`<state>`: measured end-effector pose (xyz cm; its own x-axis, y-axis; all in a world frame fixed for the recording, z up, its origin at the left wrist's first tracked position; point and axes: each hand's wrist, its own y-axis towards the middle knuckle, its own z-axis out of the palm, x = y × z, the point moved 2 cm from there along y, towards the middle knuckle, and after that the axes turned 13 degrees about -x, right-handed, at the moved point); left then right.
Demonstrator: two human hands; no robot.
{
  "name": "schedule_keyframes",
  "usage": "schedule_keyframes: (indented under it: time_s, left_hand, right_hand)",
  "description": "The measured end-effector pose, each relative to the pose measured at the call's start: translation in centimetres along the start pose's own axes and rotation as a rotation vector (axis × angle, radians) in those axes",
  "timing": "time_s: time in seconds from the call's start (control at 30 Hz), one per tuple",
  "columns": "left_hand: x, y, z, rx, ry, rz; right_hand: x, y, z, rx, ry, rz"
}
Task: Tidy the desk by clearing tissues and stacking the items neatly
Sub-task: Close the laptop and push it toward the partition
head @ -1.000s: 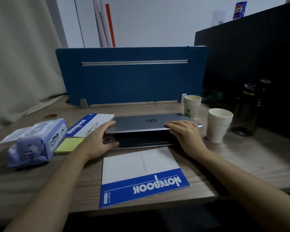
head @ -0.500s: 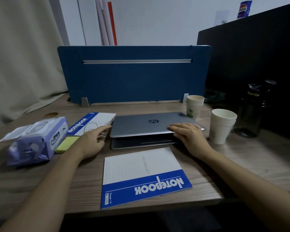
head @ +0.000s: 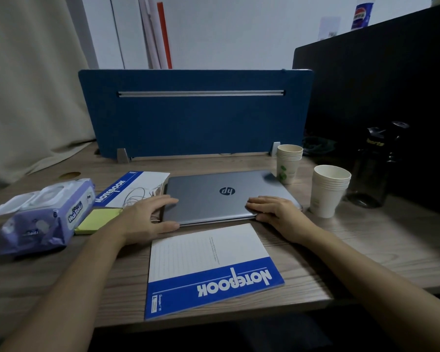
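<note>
A grey laptop (head: 226, 199) lies closed in the middle of the desk (head: 366, 250). My left hand (head: 148, 219) clasps its front left corner, fingers on the lid and thumb along the front edge. My right hand (head: 277, 212) rests flat on the lid's front right corner. A blue-and-white notebook (head: 208, 270) lies in front of the laptop, near the desk's edge. A second notebook (head: 130, 186) sits left of the laptop with a white earphone cable (head: 137, 196) on it. Yellow sticky notes (head: 97, 221) and a purple wet-wipes pack (head: 43, 219) lie further left.
Two stacks of paper cups (head: 288, 161) (head: 328, 191) stand right of the laptop, with a dark bottle (head: 376, 168) beyond them. A blue divider (head: 196, 118) closes the back of the desk and a black panel (head: 379, 85) the right side.
The laptop lid, slightly raised before, has come down flat and shut. My left hand has come back from the second notebook to the laptop's front left corner.
</note>
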<state>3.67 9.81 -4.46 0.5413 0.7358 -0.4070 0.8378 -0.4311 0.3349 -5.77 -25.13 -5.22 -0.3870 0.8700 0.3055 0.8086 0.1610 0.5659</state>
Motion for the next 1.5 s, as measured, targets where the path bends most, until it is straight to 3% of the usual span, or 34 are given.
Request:
schedule_keyframes:
  time_s: [0.4, 0.6, 0.83, 1.1, 1.5]
  left_hand:
    - [0.0, 2.0, 1.3, -0.13, 0.142, 0.071]
    - [0.1, 4.7, 3.1, -0.229, 0.219, 0.002]
    - [0.7, 9.4, 4.5, -0.32, 0.263, -0.082]
    - [1.2, 12.6, 4.9, -0.29, 0.42, -0.172]
    - [-0.8, 10.6, 4.2, -0.355, 0.555, -0.045]
  right_hand:
    - [-0.7, 2.9, 1.8, -0.058, 0.003, 0.016]
    - [-1.9, 6.3, 4.1, -0.142, -0.036, -0.054]
    - [-3.4, 10.9, 6.6, -0.129, -0.166, -0.071]
    - [-4.4, 13.6, 8.2, -0.147, -0.276, 0.036]
    - [-4.4, 12.7, 7.9, -0.211, -0.461, 0.197]
